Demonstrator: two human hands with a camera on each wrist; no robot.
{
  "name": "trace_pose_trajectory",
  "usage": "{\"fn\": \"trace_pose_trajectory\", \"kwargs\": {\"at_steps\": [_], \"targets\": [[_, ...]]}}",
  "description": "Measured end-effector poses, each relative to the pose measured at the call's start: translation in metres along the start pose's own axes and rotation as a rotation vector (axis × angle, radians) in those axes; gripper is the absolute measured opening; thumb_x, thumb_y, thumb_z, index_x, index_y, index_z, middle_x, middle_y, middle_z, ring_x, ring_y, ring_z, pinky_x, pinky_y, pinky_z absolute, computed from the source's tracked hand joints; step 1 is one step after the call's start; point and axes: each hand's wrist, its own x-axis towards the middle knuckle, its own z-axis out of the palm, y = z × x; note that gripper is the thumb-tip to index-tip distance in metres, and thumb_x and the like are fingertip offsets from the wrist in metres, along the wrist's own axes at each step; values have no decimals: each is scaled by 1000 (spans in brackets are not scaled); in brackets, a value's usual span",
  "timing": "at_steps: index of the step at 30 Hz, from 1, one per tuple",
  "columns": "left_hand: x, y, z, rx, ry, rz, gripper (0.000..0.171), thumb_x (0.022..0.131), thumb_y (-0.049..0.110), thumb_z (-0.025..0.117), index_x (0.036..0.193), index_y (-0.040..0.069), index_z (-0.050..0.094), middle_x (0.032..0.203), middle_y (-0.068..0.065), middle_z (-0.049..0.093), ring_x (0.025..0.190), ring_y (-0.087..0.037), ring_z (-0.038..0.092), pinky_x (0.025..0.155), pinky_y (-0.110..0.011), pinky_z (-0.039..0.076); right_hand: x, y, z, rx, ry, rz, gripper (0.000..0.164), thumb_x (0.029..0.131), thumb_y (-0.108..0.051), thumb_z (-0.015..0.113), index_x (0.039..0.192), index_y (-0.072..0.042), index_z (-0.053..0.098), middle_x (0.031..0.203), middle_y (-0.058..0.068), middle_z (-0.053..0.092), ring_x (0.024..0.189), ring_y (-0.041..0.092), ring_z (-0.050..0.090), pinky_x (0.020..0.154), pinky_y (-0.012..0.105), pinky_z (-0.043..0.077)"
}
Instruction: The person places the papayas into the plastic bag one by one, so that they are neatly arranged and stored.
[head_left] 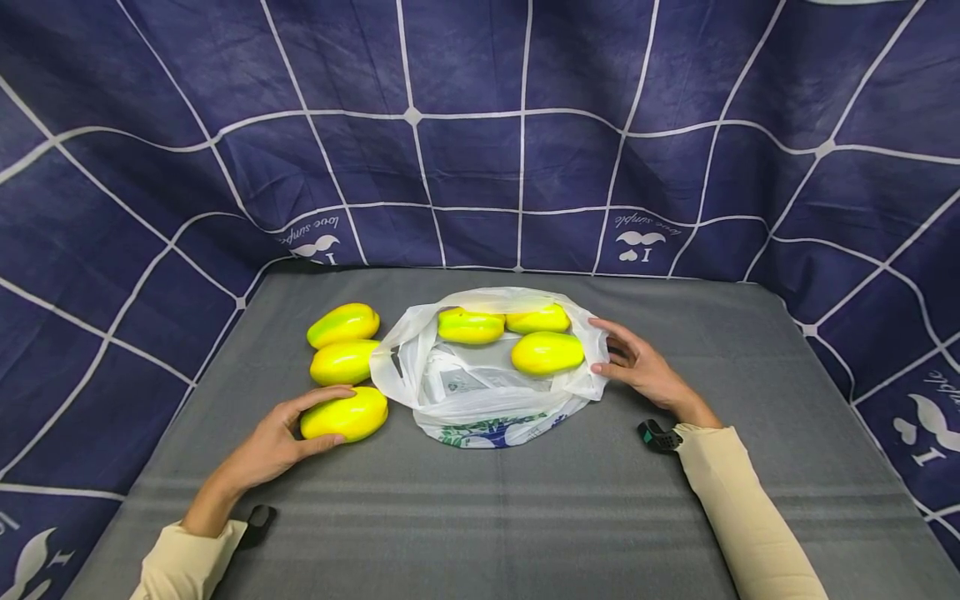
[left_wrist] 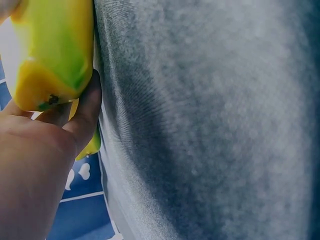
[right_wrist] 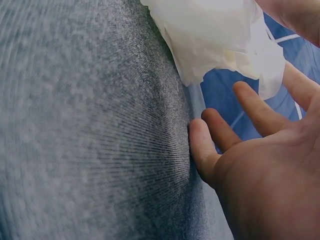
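Hands of a person work at a grey table [head_left: 480,517], seen from a head camera looking down. The left hand [head_left: 273,442] curls around the nearest mango [head_left: 345,414], a yellow-green fruit lying on the table at the left. Thumb and fingers wrap its near end, with the fingers over the top; the wrist view shows the thumb [left_wrist: 87,112] pressed against the fruit's underside where it meets the grey surface.

Two more mangoes [head_left: 343,343] lie just behind the held one, in a short column, close together.

At the centre sits a white plastic bag [head_left: 487,392], its mouth spread wide and facing up. Three mangoes [head_left: 547,352] rest inside it, two at the back and one nearer the right edge.

The right hand [head_left: 645,371] lies at the right rim of the bag, fingers loosely spread and mostly straight. Its fingertips touch the bag's edge. From the right wrist camera, the fingers [right_wrist: 220,132] stand apart and relaxed beside a fold of the white plastic, with the little finger resting on the table; whether any of them pinch the plastic cannot be told.

Cream sleeves cover both forearms. A dark blue cloth [head_left: 480,125] with white lines hangs behind and around the table.
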Motion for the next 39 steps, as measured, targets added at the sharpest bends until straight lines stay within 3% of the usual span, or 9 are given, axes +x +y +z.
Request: {"fn": "trace_pose_trajectory", "kwargs": {"at_steps": [17, 34, 39], "targets": [[-1, 2, -1, 35, 3, 23, 63, 84, 13, 81, 141, 20, 58, 141, 0, 59, 131, 5, 45, 104, -6, 30, 0, -1, 1, -2, -2, 8, 79, 89, -5, 75, 156, -12, 35, 164, 13, 26, 148, 35, 27, 105, 13, 38], [0, 26, -16, 61, 30, 23, 63, 83, 9, 81, 140, 21, 58, 141, 2, 57, 128, 1, 48, 99, -9, 34, 0, 0, 1, -6, -11, 14, 79, 88, -7, 76, 156, -13, 35, 165, 10, 25, 147, 35, 29, 104, 12, 39], [3, 34, -23, 85, 39, 32, 65, 82, 8, 82, 141, 21, 58, 143, 1, 55, 133, 4, 42, 102, -6, 30, 0, 1, 1, -5, -10, 12, 79, 88, -7, 76, 156, -14, 35, 164, 10, 25, 147, 36, 30, 104, 11, 39]]}}
